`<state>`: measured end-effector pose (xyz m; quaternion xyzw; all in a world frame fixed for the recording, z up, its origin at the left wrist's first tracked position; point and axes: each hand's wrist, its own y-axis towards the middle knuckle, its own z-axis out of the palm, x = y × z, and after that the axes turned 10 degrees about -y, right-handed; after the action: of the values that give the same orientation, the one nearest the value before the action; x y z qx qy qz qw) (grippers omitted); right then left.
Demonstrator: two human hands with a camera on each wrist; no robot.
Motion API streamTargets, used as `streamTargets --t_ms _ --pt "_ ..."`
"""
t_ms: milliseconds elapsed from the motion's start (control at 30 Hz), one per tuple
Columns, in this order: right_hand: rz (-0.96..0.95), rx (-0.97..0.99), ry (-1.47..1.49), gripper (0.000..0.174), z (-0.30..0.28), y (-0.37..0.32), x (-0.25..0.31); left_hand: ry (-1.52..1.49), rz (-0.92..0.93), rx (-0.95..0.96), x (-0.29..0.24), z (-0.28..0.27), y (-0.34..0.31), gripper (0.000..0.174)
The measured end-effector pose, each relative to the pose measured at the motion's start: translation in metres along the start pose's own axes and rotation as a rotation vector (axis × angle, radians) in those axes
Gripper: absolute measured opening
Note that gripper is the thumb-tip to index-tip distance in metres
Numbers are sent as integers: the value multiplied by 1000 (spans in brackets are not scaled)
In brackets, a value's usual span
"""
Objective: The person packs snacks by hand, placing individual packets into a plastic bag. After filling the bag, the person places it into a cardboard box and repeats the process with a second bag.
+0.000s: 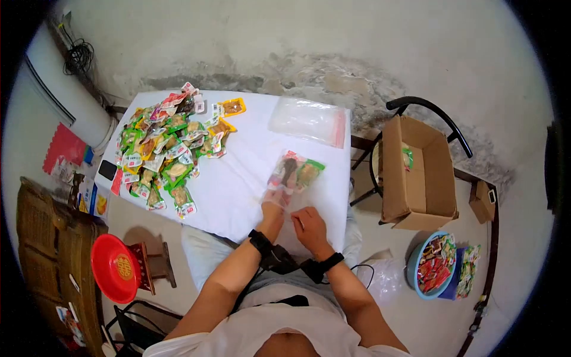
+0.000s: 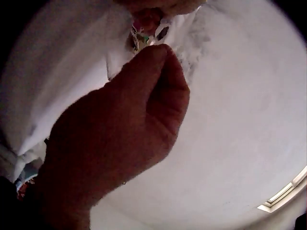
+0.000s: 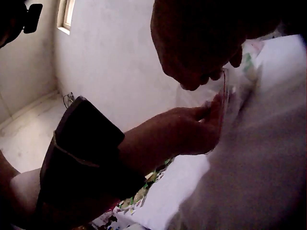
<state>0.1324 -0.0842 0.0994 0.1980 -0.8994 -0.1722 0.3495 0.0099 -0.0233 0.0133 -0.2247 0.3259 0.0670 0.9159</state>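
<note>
Two fingertips of the right hand (image 1: 310,229), thumb and forefinger, pinch the rim of a clear bag (image 3: 230,91); the other fingers curl in. The left hand (image 1: 272,219) reaches in at its mouth, but film and shadow hide the fingers, so I cannot tell whether they grip anything. The bag lies on the near right part of the white table (image 1: 238,190); a dark-filled packet (image 1: 289,171) and a green packet (image 1: 308,174) appear to be inside, toward its far end. The film looks light, limp and slippery, likely to cling or collapse; the rim is the best hold. The packets seem smooth and soft over firmer contents, best taken by a sealed edge. Farther out, a heap of packets (image 1: 169,152) covers the table's left; more clear bags (image 1: 306,119) lie far right.
</note>
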Motion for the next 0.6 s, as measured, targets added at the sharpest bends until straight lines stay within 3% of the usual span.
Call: streamTargets --t_ms 100,167,333,500,567,600 --pt "31 54 -19 8 -4 2 2 -33 -8 -33 11 -13 17 14" --pt "0 80 -55 7 -4 1 -1 -77 -206 105 21 -31 36 22" --pt "-160 247 -51 11 -18 20 -4 202 -258 153 -45 -23 -45 28" --pt "-215 334 -85 18 -55 80 16 450 -270 150 -77 -63 -62 28" --pt "-202 410 -70 20 -62 135 33 813 278 85 -92 -83 -63 22" --pt "-167 480 -48 22 -61 161 40 804 284 82 -99 -85 -62 22"
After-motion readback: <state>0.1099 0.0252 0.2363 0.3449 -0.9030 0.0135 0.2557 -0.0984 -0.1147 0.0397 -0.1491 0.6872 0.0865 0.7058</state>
